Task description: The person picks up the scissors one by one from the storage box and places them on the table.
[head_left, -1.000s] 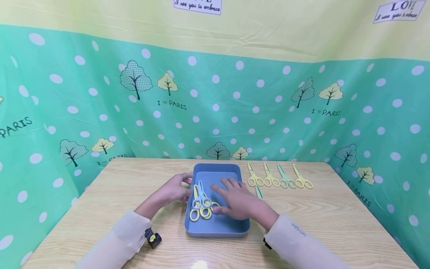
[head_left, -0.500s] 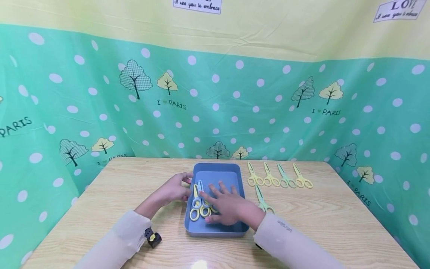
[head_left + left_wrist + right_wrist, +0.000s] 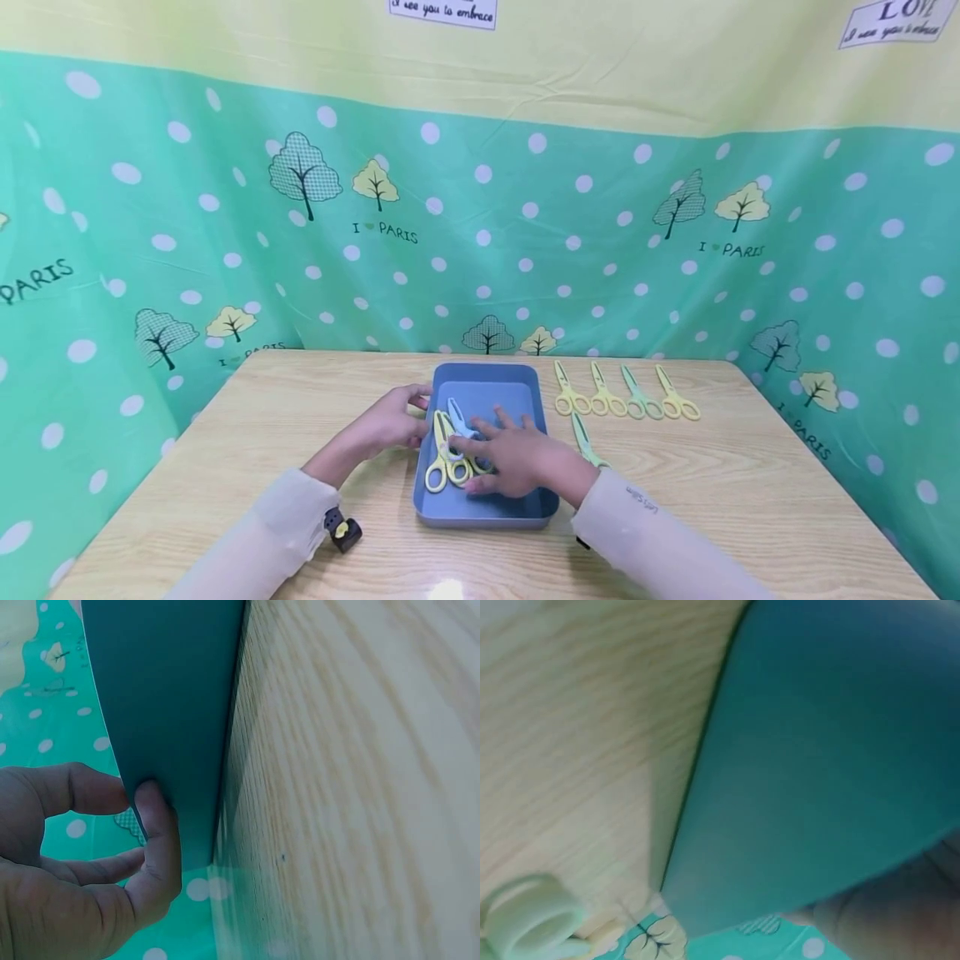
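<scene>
Head view shows a blue tray [image 3: 483, 393] on the tabletop [image 3: 397, 562]. The left hand [image 3: 393, 422] pinches its left wall between thumb and finger. The right hand [image 3: 517, 458] is over the tray with its fingers spread wide, gripping nothing, and one finger goes over the blue scissors [image 3: 459, 421]. Yellow scissors [image 3: 438, 429] lie beside these in the tray. Just right of the tray are green scissors [image 3: 583, 437], partly hidden by the sleeve [image 3: 637, 533]. Farther back lie four scissors [image 3: 600, 385] in a row.
</scene>
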`<state>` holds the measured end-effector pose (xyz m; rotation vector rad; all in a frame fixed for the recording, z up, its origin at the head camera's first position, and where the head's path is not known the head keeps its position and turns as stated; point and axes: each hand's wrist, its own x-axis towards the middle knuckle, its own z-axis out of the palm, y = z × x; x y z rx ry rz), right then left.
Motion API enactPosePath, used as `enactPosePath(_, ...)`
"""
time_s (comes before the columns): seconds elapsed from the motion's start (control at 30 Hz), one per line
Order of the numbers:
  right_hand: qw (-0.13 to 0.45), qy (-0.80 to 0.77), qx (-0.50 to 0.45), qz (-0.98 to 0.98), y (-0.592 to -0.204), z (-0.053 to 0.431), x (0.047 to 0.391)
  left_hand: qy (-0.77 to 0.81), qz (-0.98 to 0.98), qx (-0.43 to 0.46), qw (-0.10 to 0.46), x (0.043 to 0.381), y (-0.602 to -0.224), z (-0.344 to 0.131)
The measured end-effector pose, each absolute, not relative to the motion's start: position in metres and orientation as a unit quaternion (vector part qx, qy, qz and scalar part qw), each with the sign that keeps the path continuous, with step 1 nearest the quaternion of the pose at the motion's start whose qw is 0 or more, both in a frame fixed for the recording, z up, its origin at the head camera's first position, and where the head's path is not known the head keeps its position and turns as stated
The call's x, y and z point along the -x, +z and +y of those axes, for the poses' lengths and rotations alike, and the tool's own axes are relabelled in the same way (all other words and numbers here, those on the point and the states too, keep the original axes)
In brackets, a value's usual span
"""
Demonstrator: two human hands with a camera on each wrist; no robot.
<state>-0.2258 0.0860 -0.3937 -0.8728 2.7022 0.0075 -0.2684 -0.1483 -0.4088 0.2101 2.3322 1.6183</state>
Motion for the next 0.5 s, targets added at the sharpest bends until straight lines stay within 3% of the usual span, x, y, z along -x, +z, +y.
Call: enactPosePath(0.5, 0.149, 0.001, 0.272, 0.951, -0.388, 0.101, 0.233, 0.555, 0.818, -0.064, 0.14, 0.267, -0.409, -0.147)
